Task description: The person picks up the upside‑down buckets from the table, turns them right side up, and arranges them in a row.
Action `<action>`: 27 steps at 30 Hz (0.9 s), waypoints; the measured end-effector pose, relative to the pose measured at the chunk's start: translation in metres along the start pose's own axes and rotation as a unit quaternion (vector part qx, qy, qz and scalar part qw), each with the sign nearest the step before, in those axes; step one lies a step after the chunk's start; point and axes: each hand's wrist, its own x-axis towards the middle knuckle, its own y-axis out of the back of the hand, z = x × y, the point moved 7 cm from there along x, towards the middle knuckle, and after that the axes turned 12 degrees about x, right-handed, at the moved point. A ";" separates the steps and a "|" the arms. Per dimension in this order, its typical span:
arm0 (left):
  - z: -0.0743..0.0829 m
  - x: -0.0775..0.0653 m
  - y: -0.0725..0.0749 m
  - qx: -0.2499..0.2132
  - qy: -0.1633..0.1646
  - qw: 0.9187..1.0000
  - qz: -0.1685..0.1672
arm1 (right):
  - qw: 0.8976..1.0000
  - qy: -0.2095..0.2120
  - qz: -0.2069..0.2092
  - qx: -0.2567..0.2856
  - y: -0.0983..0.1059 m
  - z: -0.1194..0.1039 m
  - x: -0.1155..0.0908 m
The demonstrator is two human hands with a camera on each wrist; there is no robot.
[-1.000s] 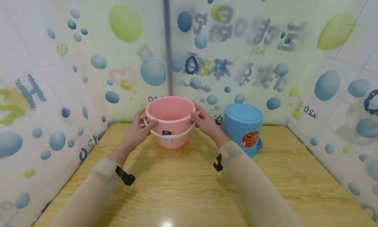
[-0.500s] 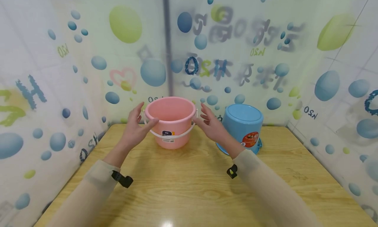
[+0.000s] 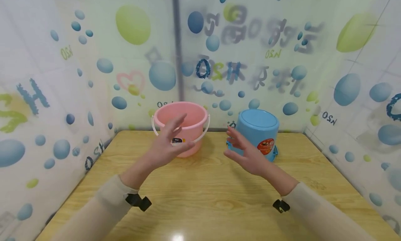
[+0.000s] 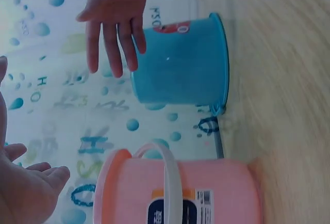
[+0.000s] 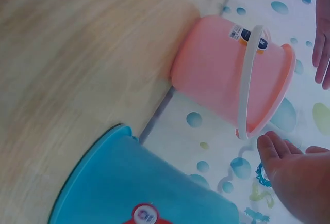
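Note:
A pink bucket (image 3: 191,132) stands upright on the wooden table, its white handle (image 3: 205,127) hanging down across the front over a dark label. Right of it a blue bucket (image 3: 250,133) is upside down, base up, with a red sticker on its side. My left hand (image 3: 164,147) is in the air before the pink bucket, overlapping it in the head view, fingers extended and holding nothing. My right hand (image 3: 247,154) hovers in front of the blue bucket, fingers loosely spread and nothing in it. In the left wrist view the right hand (image 4: 118,12) overlaps the blue bucket's base end.
The wooden table (image 3: 194,206) runs up to a patterned curtain (image 3: 238,94) behind both buckets, with more curtain on the left and right sides. Black straps with small devices sit on both wrists, over light sleeves (image 3: 109,199).
Both hands have let go of the pink bucket's rim. My left hand has moved right and nearer; my right hand has drawn back rightward toward the blue bucket. Both buckets stay in place.

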 end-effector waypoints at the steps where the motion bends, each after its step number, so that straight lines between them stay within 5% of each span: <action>1: 0.003 0.000 -0.008 -0.001 -0.004 1.000 -0.014 | 1.000 0.004 0.000 -0.002 0.002 0.001 -0.007; 7: 0.017 -0.002 -0.054 -0.024 -0.039 0.995 -0.085 | 1.000 0.019 0.002 -0.013 0.019 0.008 -0.043; 13: 0.011 0.000 -0.090 -0.002 -0.033 0.991 -0.127 | 0.998 -0.008 0.026 -0.057 0.047 0.019 -0.077; 20: -0.015 0.013 -0.131 -0.005 -0.016 0.984 -0.178 | 0.990 -0.079 0.053 -0.108 0.083 0.048 -0.106; 27: -0.050 0.042 -0.165 0.017 0.002 0.977 -0.213 | 0.978 -0.153 0.036 -0.135 0.108 0.093 -0.113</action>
